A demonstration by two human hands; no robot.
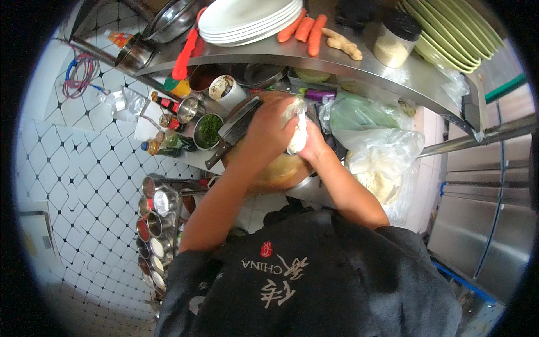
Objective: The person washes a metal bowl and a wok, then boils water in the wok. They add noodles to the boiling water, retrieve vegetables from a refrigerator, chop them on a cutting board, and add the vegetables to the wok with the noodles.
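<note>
My left hand (276, 122) and my right hand (312, 141) are together over a round wooden chopping block (290, 172). Between them they grip a white, irregular item (298, 137), blurred, whose kind I cannot tell. A cleaver (240, 120) with a dark riveted handle lies at the left side of the block, close to my left hand. Left of the cleaver is a metal bowl of chopped green herbs (209, 130). To the right of my right hand, a clear plastic bag (381, 143) lies by a pale, cream-coloured mass (379, 181). My fingers partly hide the white item.
A steel shelf (261, 60) crosses above the block, bearing white plates (252, 21), carrots (316, 36), ginger (343, 44), a lidded jar (396, 40) and green dishes (452, 38). Bottles (168, 143) and a white tub (227, 90) stand left; several seasoning containers (156, 223) are lower left.
</note>
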